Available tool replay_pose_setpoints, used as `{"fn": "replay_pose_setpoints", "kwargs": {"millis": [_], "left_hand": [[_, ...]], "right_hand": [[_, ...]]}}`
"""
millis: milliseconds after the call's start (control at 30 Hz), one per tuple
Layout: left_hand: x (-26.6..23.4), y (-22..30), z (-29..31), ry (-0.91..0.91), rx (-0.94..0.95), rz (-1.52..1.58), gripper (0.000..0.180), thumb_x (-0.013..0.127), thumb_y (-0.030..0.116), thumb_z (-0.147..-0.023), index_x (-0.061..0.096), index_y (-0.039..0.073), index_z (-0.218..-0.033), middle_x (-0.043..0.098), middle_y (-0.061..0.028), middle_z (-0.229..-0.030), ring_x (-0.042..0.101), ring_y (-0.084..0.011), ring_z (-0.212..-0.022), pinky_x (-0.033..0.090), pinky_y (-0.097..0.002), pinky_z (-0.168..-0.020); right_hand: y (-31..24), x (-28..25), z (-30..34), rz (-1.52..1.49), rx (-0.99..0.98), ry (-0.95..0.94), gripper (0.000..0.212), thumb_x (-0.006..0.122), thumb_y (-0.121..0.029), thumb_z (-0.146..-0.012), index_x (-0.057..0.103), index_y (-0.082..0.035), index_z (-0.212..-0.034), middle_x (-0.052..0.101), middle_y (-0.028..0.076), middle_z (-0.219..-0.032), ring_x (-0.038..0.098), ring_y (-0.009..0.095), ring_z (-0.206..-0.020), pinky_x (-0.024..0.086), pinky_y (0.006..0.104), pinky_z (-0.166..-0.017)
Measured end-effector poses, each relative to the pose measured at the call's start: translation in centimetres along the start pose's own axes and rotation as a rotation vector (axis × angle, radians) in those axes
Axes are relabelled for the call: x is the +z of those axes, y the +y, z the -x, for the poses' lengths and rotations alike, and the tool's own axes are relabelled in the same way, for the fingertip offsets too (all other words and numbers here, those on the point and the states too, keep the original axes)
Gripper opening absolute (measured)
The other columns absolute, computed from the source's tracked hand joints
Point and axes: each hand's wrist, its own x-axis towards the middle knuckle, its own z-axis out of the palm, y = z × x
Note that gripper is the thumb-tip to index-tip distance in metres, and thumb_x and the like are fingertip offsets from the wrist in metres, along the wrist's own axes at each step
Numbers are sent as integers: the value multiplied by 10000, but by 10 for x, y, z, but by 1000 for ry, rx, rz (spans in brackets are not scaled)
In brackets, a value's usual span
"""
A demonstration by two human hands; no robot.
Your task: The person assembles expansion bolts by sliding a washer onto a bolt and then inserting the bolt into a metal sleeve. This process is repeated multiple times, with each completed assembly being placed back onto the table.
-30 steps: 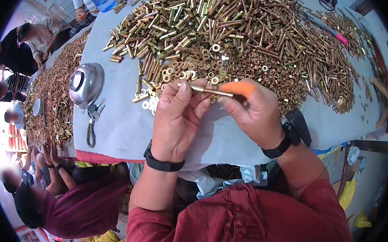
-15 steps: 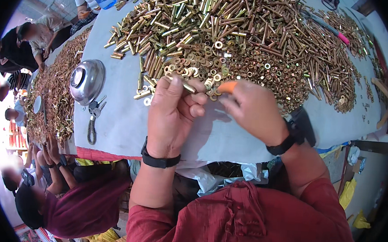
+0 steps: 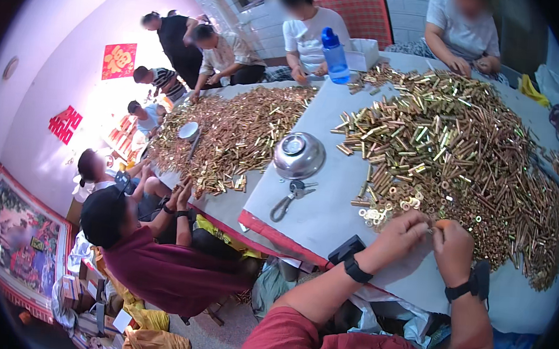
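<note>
My left hand is closed, its fingertips pinched together above the near edge of the pile. Half a second ago a gold-coloured metal tube showed in it; now the fingers mostly hide what they hold. Against its fingertips is my right hand, also closed, with an orange finger cover on one finger. A small pale bit shows where the hands meet, too small to name. Just beyond lie loose washers, small nuts and a big heap of metal tubes.
A shiny metal bowl lies upside down left of the heap, with keys on a strap beside it. A blue bottle stands at the far edge. Another tube-covered table is on the left, with several people seated around.
The view has swung left and up, showing more of the room. My hands, apart before, have come together at the fingertips. The tube in my left hand is now mostly hidden.
</note>
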Motion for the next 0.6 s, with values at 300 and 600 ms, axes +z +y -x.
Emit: {"fn": "replay_pose_setpoints", "kwargs": {"millis": [300, 600], "left_hand": [[-2, -9, -8, 28, 291, -347, 150, 582, 126, -904, 575, -16, -950, 595, -155, -856, 578, -274, -777, 481, -353, -736], [1, -13, -6, -72, 28, -52, 145, 593, 143, -931, 585, -1, -932, 574, -75, -806, 550, -146, -789, 471, -312, -723]], "right_hand": [[-7, -16, -12, -392, 127, -23, 85, 648, -30, -835, 619, -11, -912, 636, 130, -774, 614, 245, -634, 482, 326, -576], [-21, -32, -12, -214, -194, 72, 121, 661, -33, -794, 611, -16, -904, 624, 143, -845, 603, 335, -742, 487, 411, -667]]}}
